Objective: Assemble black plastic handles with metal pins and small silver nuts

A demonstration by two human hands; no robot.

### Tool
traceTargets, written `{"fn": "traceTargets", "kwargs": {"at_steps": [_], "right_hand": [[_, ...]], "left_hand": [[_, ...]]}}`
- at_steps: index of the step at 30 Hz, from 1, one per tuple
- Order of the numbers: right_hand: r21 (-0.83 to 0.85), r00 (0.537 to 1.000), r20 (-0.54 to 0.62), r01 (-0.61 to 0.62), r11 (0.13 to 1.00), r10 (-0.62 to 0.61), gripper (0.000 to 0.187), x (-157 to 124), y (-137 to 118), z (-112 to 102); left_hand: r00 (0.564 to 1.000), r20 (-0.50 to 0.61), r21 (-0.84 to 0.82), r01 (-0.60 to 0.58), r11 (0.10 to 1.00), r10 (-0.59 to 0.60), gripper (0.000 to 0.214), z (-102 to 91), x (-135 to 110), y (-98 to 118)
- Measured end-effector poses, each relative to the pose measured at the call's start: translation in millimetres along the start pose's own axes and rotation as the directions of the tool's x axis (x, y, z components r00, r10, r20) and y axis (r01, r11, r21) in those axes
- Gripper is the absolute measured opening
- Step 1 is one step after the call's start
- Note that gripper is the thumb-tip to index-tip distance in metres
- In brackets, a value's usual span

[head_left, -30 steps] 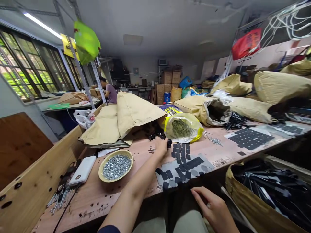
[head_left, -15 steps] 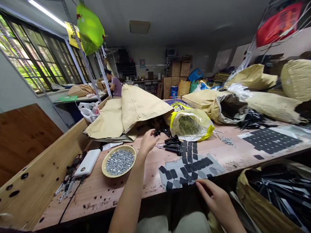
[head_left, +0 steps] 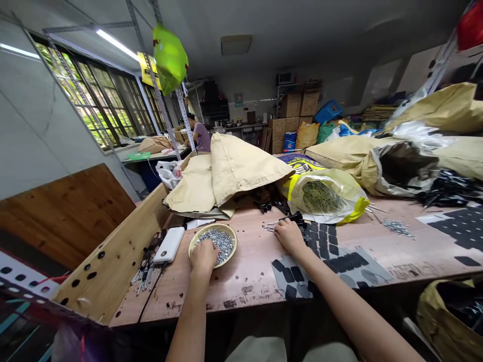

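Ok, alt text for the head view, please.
The left hand dips into a shallow tan bowl of small silver nuts on a wooden workbench, while the right hand rests on black metal parts beside a grey sheet of black pads.

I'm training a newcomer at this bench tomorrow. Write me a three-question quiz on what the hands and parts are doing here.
1. True or false: the left hand rests in the shallow yellow bowl of small silver metal pieces.
2. The right hand touches: A) the white power bank, B) the black-handled metal pins, C) the yellow plastic bag of thin nails.
3. What lies under the right forearm?

Key: 1 true; 2 B; 3 the grey sheet of black rectangular pads.
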State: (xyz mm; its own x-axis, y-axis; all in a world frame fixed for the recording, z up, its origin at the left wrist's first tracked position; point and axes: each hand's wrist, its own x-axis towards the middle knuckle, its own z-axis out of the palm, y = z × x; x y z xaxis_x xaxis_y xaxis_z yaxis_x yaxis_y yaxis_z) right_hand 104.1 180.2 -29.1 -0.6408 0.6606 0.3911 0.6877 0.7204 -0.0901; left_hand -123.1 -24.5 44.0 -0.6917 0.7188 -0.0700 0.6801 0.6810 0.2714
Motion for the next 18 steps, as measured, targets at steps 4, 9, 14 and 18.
{"fn": "traceTargets", "kwargs": {"at_steps": [4, 9, 14, 18], "right_hand": [[0.005, 1.000, 0.004, 0.019, 1.000, -0.019, 0.022, -2.1, 1.1, 8.0], [0.153, 0.997, -0.068, 0.029, 0.988, -0.019, 0.021, -25.7, 3.0, -4.9], [0.668, 0.916, -0.257, -0.061, 0.742, 0.307, 0.028, -79.0, -22.4, -49.5], [0.730, 0.945, -0.248, 0.039, 0.682, 0.212, 0.019, -119.0, -65.8, -97.4]], "left_hand": [[0.998, -0.017, -0.069, -0.063, 0.996, 0.062, 0.014, 3.4, -6.2, -9.2], [0.991, -0.113, -0.261, -0.098, 0.960, 0.071, 0.014, 4.3, -12.9, -17.4], [0.978, -0.197, -0.675, -0.189, 0.713, 0.073, 0.010, 9.2, -30.9, -2.4], [0.975, 0.047, -0.988, 0.078, -0.136, 0.219, 0.035, 16.5, -72.8, 33.9]]}}
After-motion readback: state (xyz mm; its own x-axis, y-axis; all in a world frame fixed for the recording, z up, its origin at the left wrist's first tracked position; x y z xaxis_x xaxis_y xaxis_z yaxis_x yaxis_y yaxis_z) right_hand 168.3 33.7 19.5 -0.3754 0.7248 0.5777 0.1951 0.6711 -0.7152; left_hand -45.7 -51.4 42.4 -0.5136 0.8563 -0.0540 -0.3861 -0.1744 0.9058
